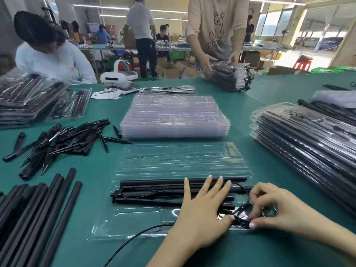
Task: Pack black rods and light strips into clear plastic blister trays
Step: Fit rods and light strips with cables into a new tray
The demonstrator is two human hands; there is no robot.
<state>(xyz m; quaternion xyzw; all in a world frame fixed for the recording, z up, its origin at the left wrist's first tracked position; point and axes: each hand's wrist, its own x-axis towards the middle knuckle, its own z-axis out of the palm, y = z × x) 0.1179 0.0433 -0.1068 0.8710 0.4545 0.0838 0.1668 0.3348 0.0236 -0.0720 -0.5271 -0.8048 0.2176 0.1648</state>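
Clear plastic blister tray [173,160] lies open on the green desk [240,251] right in front of the person, its far half bare and ribbed with moulded channels. In the near half sit long black rods [154,183] laid side by side, running left to right, with a black light strip [146,193] just below the top rod. The left hand [202,211] lies flat with fingers spread, pressing down on the rods and strip near their right ends; it grips nothing. The right hand [269,207] is curled, thumb and fingertips pinched on a bundle of thin black wire [238,218] at the tray's near right corner. A loose length of black cable [138,237] trails off the tray's near edge toward the person.

Beyond the open tray stands a stack of empty clear trays [173,116]. To the left, a heap of short black pointed spikes [63,139] is scattered on the desk, and nearer still lies a row of loose black tubes [38,209]. On the right a tall stack of filled trays [308,143] leans a little. Across the desk a person in a beige shirt [215,26] has both palms on another stack of packed trays [227,76], and a person in a pale top [55,62] bends over a pile at far left. A white headset [117,79] rests on the desk between them
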